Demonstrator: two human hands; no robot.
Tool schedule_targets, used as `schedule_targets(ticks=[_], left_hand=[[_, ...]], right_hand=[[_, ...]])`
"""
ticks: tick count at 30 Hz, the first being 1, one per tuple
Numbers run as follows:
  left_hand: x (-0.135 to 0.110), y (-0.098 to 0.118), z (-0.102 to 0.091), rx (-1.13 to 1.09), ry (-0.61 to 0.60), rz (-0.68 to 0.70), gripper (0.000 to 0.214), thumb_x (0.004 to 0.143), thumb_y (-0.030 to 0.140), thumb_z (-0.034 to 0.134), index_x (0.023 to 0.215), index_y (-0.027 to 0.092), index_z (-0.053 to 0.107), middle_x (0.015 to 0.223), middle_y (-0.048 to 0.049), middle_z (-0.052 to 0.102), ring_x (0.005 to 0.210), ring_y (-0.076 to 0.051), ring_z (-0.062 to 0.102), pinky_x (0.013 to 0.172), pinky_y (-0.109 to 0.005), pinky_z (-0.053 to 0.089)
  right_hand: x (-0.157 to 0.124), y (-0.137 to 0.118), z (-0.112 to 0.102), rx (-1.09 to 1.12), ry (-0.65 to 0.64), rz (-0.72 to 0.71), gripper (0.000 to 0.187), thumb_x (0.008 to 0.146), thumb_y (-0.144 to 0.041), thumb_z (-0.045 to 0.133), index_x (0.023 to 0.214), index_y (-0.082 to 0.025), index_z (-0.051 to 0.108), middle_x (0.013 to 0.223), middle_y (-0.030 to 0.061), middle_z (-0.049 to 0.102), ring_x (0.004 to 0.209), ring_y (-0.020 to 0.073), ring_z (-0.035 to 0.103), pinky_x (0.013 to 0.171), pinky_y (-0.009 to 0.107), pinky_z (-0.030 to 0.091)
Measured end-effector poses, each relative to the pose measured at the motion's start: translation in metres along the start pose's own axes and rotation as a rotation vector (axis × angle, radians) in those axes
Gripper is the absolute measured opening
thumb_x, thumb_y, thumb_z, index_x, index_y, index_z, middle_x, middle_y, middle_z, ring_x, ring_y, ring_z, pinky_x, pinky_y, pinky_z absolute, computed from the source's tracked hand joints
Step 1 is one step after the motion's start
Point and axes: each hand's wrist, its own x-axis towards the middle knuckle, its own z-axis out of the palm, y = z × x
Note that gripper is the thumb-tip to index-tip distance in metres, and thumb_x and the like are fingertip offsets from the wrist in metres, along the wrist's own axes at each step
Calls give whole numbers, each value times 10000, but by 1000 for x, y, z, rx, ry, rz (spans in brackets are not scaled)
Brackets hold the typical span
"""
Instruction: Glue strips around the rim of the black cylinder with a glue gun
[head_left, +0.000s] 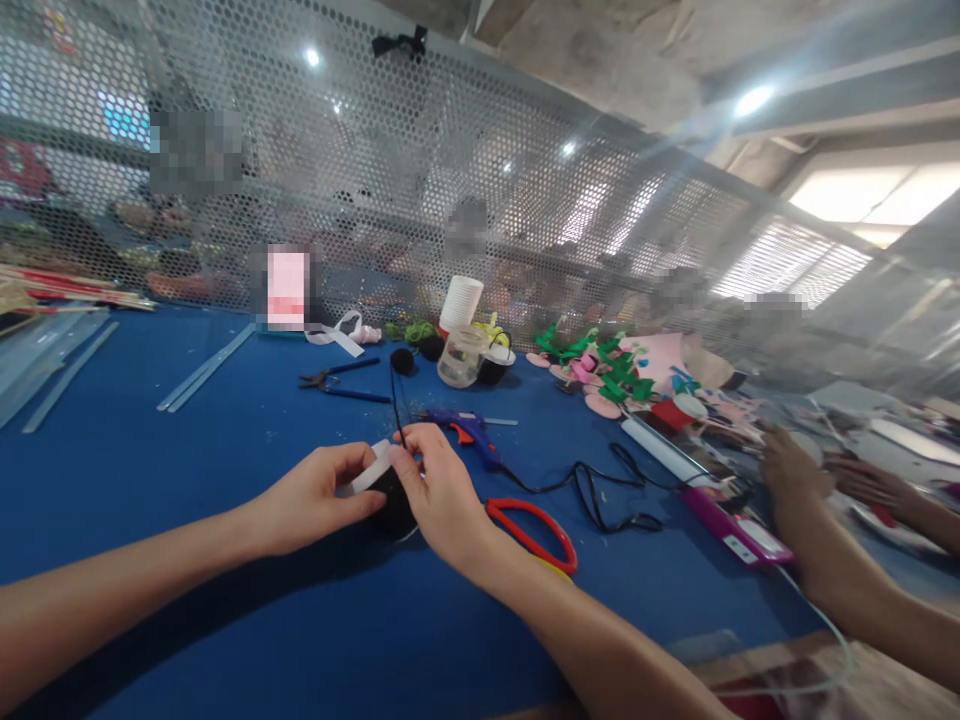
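Note:
My left hand (319, 495) is closed around a small white cup (371, 470) whose side is covered in black yarn, its pale rim showing between thumb and fingers. The cup lies tilted just above the blue table. On its right side, my right hand (442, 495) pinches a black yarn strand (397, 405) against the cup. That strand runs up to a black yarn ball (403, 361) on the table. Beyond my right hand lies a blue glue gun (472, 430) with an orange trigger. Red-handled scissors (532, 535) are partly hidden by my right forearm.
Pliers (345, 380), a clear plastic jar (461, 357) and stacked white cups (460, 302) stand farther back. Green and pink craft flowers (600, 370) lie right, near a purple power strip (739, 525) and a black cord (592, 490). Another person's hands (795, 480) are at far right.

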Motion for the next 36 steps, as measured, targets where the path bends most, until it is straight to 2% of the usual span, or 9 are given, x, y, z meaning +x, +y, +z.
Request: schedule_targets(ticks=[11,22,28,36], left_hand=[[1,1,-1,32,-30,-16,150,668,262,492,624,164,388,585,58,377,552,-99,360,517,-211,319],[-2,0,0,-75,-74,29,129,690,251,489,656,163,402,625,55,377,573,-95,351,540,-205,320],[-2,0,0,-115,-40,-6,158,713,296,450,638,160,418,614,52,356,584,-103,324,563,-211,312],[-1,2,1,-184,-28,-36,149,700,276,448,608,166,410,586,59,324,560,-97,292,542,-203,288]], right_hand=[[2,6,4,-3,13,5,160,825,-287,361,687,-207,366,813,62,512,745,171,500,670,316,414],[-2,4,9,-43,5,25,154,830,-316,347,744,-199,399,852,91,561,776,195,543,698,343,430],[-3,0,9,-83,-7,7,155,833,-303,343,711,-210,368,840,90,546,796,200,550,712,346,435],[-4,-1,6,-62,-14,-17,157,837,-288,361,703,-210,381,836,73,548,805,186,552,721,335,437]])
